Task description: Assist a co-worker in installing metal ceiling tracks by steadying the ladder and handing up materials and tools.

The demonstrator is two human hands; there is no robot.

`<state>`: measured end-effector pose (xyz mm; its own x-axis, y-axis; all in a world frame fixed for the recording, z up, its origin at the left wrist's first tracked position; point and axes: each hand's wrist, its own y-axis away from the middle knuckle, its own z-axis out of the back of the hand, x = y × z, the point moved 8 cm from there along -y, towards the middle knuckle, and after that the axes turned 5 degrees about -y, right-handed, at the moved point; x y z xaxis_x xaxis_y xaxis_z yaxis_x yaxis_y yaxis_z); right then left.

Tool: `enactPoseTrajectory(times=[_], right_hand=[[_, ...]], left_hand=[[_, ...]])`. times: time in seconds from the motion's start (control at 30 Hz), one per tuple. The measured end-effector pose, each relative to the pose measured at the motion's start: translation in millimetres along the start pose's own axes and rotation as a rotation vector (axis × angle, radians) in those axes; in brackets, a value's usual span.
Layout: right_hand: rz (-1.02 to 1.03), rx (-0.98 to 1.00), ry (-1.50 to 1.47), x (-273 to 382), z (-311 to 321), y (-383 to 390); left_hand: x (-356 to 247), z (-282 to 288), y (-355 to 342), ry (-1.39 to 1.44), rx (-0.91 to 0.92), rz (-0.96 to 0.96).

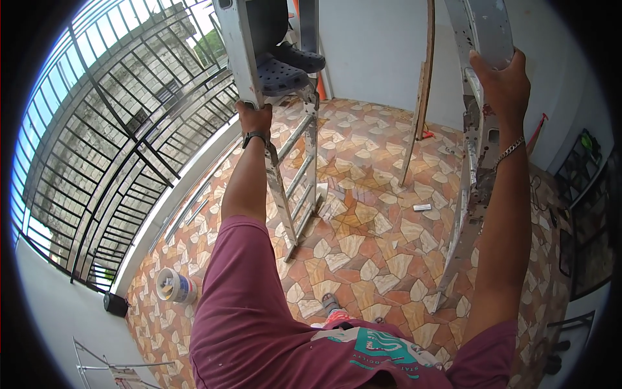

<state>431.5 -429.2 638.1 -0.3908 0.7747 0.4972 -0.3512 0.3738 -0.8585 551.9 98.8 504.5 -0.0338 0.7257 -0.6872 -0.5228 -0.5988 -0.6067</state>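
My left hand (254, 120) is wrapped round the left rail of a paint-spattered metal ladder (291, 188), just below a pair of dark blue clogs (281, 76). Their wearer, another person, stands high on the ladder, with only feet and dark legs showing. On the right, my right hand (504, 83) grips the upright of the other ladder section (471, 162), fingers around the metal. Both of my arms reach upward and apart.
Behind are a leaning wooden plank (418, 129) and a white wall (369, 45). A barred railing (103, 149) runs along the left. A bucket (176, 285) and small black box (115, 305) sit lower left on the tiled floor (350, 240); my sandalled foot (330, 303) is below.
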Motion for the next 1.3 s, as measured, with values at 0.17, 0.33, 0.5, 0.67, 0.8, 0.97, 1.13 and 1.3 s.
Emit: enactPoseTrajectory(times=[0.17,0.33,0.5,0.67,0.8,0.97,1.13,1.3], right_hand=[[0.019,-0.011,0.004,-1,0,-1],[0.018,0.018,0.014,-1,-3,-1],[0.038,0.011,0.019,4,1,-1],[0.048,0.035,0.025,2,0,-1],[0.064,0.015,0.062,2,3,-1],[-0.037,-0.017,-0.091,43,20,8],[-0.126,0.076,-0.153,37,22,6],[-0.032,0.008,-0.088,32,19,4]], left_hand=[[-5,4,0,0.003,-0.003,-0.028],[2,-1,-7,0.008,-0.017,-0.05],[-1,1,-6,0.026,-0.01,-0.05],[-2,0,-4,0.01,-0.004,-0.025],[-5,-1,-3,0.021,-0.013,-0.033],[1,2,-12,-0.05,-0.049,-0.109],[-3,-6,-10,-0.018,0.002,-0.092],[8,-9,-16,-0.027,0.028,-0.044]])
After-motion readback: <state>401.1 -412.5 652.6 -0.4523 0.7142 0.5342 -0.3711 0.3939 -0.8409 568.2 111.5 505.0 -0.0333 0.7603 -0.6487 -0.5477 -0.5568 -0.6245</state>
